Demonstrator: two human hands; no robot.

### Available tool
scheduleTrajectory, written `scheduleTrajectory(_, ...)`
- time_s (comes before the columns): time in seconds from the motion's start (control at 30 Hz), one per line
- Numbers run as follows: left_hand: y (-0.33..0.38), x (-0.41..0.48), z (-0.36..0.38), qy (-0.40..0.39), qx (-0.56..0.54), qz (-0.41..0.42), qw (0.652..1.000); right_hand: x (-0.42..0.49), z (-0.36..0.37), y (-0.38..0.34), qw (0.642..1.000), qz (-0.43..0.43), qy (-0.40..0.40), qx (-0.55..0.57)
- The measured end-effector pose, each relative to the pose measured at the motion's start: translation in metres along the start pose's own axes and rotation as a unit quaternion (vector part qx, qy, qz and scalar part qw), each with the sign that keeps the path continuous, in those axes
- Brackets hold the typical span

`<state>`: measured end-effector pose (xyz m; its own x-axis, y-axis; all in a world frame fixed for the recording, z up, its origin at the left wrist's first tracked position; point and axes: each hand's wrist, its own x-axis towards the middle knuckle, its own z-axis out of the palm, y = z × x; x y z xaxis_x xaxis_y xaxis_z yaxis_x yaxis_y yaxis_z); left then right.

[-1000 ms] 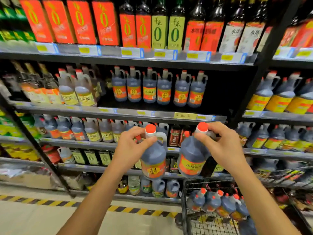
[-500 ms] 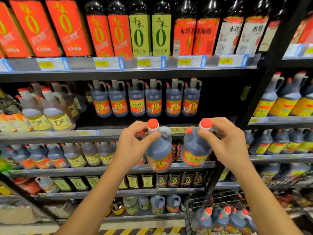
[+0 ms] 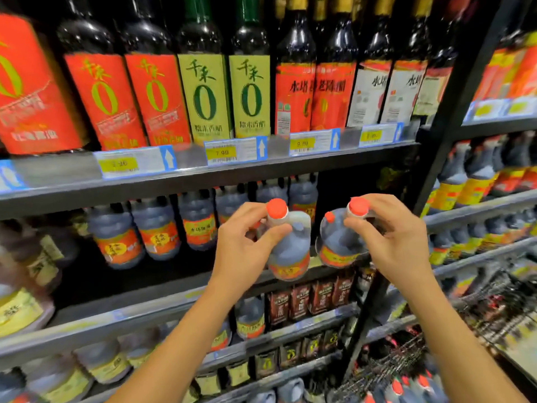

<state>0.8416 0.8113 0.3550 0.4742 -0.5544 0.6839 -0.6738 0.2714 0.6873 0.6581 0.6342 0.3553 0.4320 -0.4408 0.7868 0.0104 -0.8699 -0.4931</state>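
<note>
The left hand (image 3: 244, 242) holds the left jug (image 3: 290, 251) by its neck, with the thumb and curled fingers pinched just under the red cap. The right hand (image 3: 401, 239) grips the right jug (image 3: 337, 242) the same way, its fingers wrapped around the neck below the cap. Both jugs are dark, with orange labels low on the body. They hang in the air side by side, close together but not touching, each tilted a little. They are held up in front of the middle shelf (image 3: 162, 295), at its right end, where a row of jugs (image 3: 157, 234) of the same kind stands further back and to the left. On the shelf above stand tall bottles (image 3: 203, 97) with red, green and white labels, and price tags (image 3: 222, 152) run along its front edge. A black post (image 3: 453, 135) rises just right of the right hand. Low on the right, the wire cart (image 3: 406, 359) shows, blurred, with red-capped jugs inside it.
</note>
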Motion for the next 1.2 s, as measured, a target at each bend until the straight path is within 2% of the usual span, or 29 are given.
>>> scheduleTrajectory(0.23, -0.027, 0.02, 0.018, -0.021, -0.015, 0.02, 0.999, 0.012, 0.011, 0.014, 0.999, -0.024, 0.024, -0.038)
scheduleTrajectory(0.5, -0.051, 0.052, 0.053, -0.016, 0.002, 0.008, 1.0, 0.031, 0.019, 0.064, 0.999, -0.02, -0.003, -0.038)
scheduleTrajectory(0.67, -0.071, 0.065, 0.077, -0.02, 0.003, -0.045, 0.999, 0.045, 0.024, 0.098, 0.999, -0.011, -0.017, -0.032)
scheduleTrajectory(0.77, -0.079, 0.072, 0.087, -0.015, 0.032, -0.045, 0.998, 0.05, 0.026, 0.112, 0.999, -0.006, -0.03, -0.041)
scheduleTrajectory(0.83, -0.084, 0.079, 0.094, -0.012, 0.046, -0.053, 0.997, 0.054, 0.026, 0.121, 0.998, 0.024, -0.028, -0.051)
scheduleTrajectory(1.0, -0.091, 0.092, 0.107, -0.004, 0.054, -0.137, 0.989, 0.074, 0.027, 0.132, 0.995, 0.082, -0.04, -0.038)
scheduleTrajectory(1.2, -0.097, 0.106, 0.116, -0.023, 0.072, -0.16, 0.984, 0.099, 0.041, 0.153, 0.978, 0.194, -0.08, 0.02)
